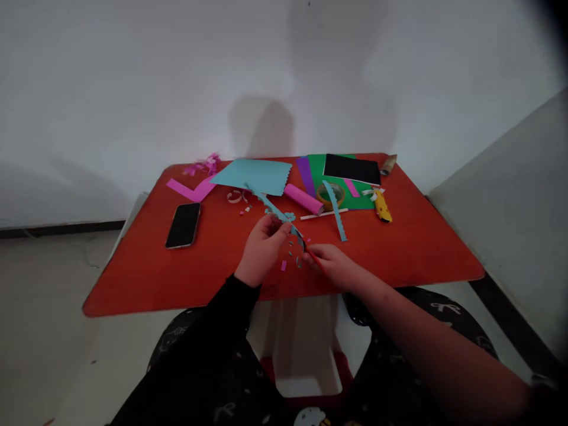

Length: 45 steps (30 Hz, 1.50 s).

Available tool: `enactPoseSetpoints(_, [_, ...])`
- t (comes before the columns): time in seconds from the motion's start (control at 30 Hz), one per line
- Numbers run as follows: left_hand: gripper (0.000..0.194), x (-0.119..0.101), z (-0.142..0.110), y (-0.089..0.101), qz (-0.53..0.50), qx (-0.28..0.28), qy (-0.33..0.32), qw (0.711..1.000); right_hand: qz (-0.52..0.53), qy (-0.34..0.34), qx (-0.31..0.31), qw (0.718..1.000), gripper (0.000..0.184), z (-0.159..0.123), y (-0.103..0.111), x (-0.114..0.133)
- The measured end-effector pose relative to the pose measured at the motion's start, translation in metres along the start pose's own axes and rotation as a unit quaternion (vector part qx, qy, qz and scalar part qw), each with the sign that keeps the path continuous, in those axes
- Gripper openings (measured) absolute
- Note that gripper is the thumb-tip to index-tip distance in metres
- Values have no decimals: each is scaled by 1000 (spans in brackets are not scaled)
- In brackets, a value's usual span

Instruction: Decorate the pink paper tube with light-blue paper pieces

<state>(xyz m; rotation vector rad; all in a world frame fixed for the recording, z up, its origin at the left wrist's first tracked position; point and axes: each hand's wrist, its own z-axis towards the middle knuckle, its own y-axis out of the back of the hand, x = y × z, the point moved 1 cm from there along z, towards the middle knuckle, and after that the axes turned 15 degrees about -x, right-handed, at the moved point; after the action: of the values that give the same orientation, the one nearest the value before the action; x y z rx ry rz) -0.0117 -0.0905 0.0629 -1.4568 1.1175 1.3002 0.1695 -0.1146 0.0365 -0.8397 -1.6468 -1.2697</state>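
Note:
My left hand (265,245) pinches a light-blue paper strip (273,207) with a scalloped edge, near the strip's lower end. Closed round the red handles of a pair of scissors (314,255) is my right hand (333,265). The scissor blades point up and left, meeting the strip beside my left fingertips; how far they are apart I cannot tell. Small blue paper scraps (291,243) and a pink scrap (284,265) lie on the table below the blades. A second scalloped blue strip (334,211) rests to the right.
On the red table (142,278) lie a phone (183,225), a light-blue sheet (251,175), a pink paper roll (303,199), a tape roll (323,197), a white stick (323,214), a green sheet (317,163), a black rectangle (352,168) and a yellow object (382,206). A wall stands behind.

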Motion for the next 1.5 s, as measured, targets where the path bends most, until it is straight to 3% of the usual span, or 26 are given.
enactPoseSetpoints(0.63, [25,3,-4,-4,34,-19,-29,999,37,-4,-1,999,57,-2,-3,6])
enactPoseSetpoints(0.9, [26,7,-5,-8,16,-45,-24,999,61,-39,-24,997,56,-2,-10,-3])
enactPoseSetpoints(1.2, [26,11,-6,-10,16,-55,-18,998,69,-21,-31,997,54,3,-9,-3])
enactPoseSetpoints(1.5, [25,22,1,-13,18,-73,-4,997,74,-50,-53,995,57,7,-15,-16])
